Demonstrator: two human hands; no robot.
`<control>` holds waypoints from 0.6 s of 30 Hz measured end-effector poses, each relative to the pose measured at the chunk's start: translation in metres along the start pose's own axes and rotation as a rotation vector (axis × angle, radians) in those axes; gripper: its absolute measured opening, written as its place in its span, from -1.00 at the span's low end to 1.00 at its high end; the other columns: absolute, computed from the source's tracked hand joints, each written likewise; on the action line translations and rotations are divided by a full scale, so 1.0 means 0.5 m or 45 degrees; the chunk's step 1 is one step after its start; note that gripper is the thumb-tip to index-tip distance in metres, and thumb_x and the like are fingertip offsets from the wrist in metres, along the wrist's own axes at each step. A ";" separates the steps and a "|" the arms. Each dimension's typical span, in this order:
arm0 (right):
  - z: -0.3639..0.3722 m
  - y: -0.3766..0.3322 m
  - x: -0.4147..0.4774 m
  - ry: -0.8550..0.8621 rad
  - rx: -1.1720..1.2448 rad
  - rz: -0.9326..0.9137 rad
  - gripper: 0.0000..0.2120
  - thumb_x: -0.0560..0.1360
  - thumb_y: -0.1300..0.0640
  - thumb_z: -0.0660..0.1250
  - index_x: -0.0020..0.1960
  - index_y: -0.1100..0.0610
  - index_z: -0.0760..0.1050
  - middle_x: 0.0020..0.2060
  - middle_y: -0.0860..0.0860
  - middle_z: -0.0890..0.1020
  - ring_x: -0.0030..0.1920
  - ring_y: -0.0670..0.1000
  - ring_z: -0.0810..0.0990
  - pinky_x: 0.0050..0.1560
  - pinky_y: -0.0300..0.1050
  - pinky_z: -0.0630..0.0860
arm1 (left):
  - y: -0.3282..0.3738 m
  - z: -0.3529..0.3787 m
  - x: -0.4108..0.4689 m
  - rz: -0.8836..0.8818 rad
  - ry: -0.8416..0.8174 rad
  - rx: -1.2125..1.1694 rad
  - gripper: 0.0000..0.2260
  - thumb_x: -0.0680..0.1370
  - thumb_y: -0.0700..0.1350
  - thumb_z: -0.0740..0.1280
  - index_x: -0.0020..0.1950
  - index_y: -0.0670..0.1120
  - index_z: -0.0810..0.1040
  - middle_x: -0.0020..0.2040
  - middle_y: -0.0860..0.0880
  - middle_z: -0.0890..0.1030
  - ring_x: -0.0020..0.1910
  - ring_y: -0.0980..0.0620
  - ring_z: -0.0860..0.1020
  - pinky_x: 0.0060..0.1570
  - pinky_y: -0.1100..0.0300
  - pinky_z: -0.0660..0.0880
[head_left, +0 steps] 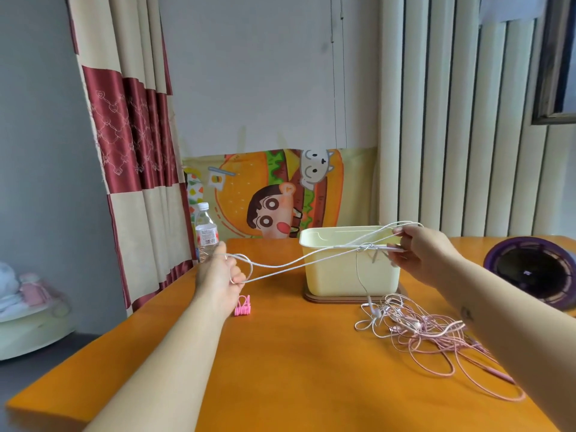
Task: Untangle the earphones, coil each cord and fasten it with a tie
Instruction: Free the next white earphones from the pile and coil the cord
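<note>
On an orange table (280,369), tangled pink earphones (436,335) lie at right, with pink ties (243,307) at centre-left. Beyond, the left hand (221,272) grips and the right hand (417,251) pinches a white earphone cord (280,265) stretched between them, before a yellow bin (343,275). A water bottle (205,232) stands far left.

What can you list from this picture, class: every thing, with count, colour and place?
white cord: one, white, stretched between both hands
pink earphone tangle: one heap, pink, table, right side
tub: one, cream, table's back, on brown base
ties: one bunch, pink, table, left of the tub
water bottle: one, clear, table's far left corner
round object: one, dark purple, far right
table: one, orange, beneath everything
left hand: one, gripping the white cord
right hand: one, pinching the white cord
</note>
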State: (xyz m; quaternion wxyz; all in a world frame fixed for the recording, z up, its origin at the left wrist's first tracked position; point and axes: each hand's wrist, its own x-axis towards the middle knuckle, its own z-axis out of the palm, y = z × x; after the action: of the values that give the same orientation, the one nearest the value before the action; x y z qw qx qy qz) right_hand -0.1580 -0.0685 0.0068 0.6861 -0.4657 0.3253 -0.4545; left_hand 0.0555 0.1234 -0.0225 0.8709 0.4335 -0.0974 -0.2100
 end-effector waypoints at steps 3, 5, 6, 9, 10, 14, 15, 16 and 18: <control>0.004 0.002 -0.005 -0.142 0.172 0.144 -0.68 0.63 0.23 0.06 -0.27 0.14 0.41 -0.57 -0.02 0.32 -0.58 -0.08 0.25 -0.58 -0.29 0.26 | -0.014 -0.010 -0.004 0.379 -0.124 0.886 -0.77 0.63 0.00 0.18 -0.12 -0.12 0.45 -0.39 0.00 0.32 -0.45 0.07 0.30 -0.43 0.20 0.24; 0.008 0.000 -0.007 -0.294 -0.020 0.125 -0.68 0.64 0.14 0.08 -0.25 0.15 0.42 -0.63 -0.07 0.25 -0.64 -0.12 0.17 -0.61 -0.30 0.16 | -0.023 -0.015 -0.009 0.574 -0.203 1.459 -0.72 0.61 0.03 0.19 -0.21 -0.12 0.40 -0.34 -0.02 0.40 -0.37 0.01 0.39 -0.36 0.17 0.29; 0.011 -0.002 -0.009 -0.380 -0.142 0.096 -0.67 0.64 0.11 0.08 -0.25 0.15 0.42 -0.63 -0.08 0.23 -0.63 -0.12 0.16 -0.59 -0.27 0.16 | -0.028 -0.016 -0.013 0.568 -0.270 1.642 -0.72 0.60 0.03 0.21 -0.23 -0.10 0.37 -0.34 -0.01 0.42 -0.39 0.03 0.42 -0.38 0.19 0.29; 0.033 -0.014 -0.025 -0.596 -0.428 0.014 -0.69 0.63 0.09 0.10 -0.23 0.14 0.44 -0.56 -0.06 0.21 -0.56 -0.11 0.16 -0.48 -0.23 0.14 | -0.051 -0.027 -0.018 0.296 -0.530 1.983 -0.75 0.55 0.06 0.30 -0.23 -0.05 0.39 -0.32 0.02 0.47 -0.42 0.12 0.44 -0.36 0.23 0.31; 0.042 -0.018 -0.033 -0.673 -0.500 -0.022 -0.69 0.63 0.08 0.11 -0.22 0.14 0.45 -0.55 -0.06 0.22 -0.55 -0.11 0.17 -0.49 -0.24 0.14 | -0.058 -0.033 -0.017 0.203 -0.608 2.077 -0.78 0.53 0.07 0.32 -0.21 -0.03 0.42 -0.28 0.03 0.48 -0.36 0.11 0.44 -0.32 0.22 0.32; 0.075 -0.023 -0.059 -0.873 -0.695 -0.151 -0.69 0.65 0.09 0.08 -0.17 0.17 0.45 -0.51 -0.04 0.28 -0.47 -0.09 0.16 -0.42 -0.22 0.10 | -0.061 -0.034 -0.037 -0.240 -0.897 2.192 -0.88 0.51 0.01 0.35 -0.01 0.01 0.50 -0.05 0.01 0.53 -0.14 0.09 0.47 -0.14 0.24 0.39; 0.081 -0.023 -0.063 -0.910 -0.722 -0.162 -0.70 0.65 0.11 0.07 -0.16 0.17 0.45 -0.49 -0.03 0.28 -0.45 -0.08 0.13 -0.40 -0.20 0.08 | -0.056 -0.030 -0.045 -0.340 -0.928 2.216 -0.83 0.51 0.01 0.35 0.07 0.02 0.50 0.01 0.00 0.53 -0.07 0.08 0.48 -0.06 0.22 0.42; 0.085 -0.022 -0.065 -0.951 -0.740 -0.161 -0.70 0.66 0.13 0.06 -0.16 0.17 0.46 -0.47 -0.01 0.29 -0.45 -0.07 0.12 -0.40 -0.20 0.08 | -0.049 -0.026 -0.051 -0.391 -0.937 2.296 -0.73 0.50 0.03 0.36 0.17 0.01 0.49 0.07 0.01 0.52 0.00 0.08 0.48 0.04 0.18 0.44; 0.091 -0.020 -0.070 -1.014 -0.764 -0.141 -0.68 0.66 0.11 0.06 -0.16 0.17 0.48 -0.45 0.00 0.36 -0.45 -0.07 0.14 -0.43 -0.26 0.20 | -0.034 -0.017 -0.052 -0.294 -0.891 2.572 -0.54 0.47 0.11 0.38 0.31 -0.01 0.39 0.17 -0.01 0.50 0.08 0.03 0.49 0.09 0.15 0.47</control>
State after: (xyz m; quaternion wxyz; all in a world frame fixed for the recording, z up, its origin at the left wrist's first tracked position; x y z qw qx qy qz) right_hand -0.1347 -0.0221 0.0331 0.5677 -0.7964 0.1295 -0.1636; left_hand 0.0306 0.1320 -0.0411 0.0082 0.8750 -0.4281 -0.2257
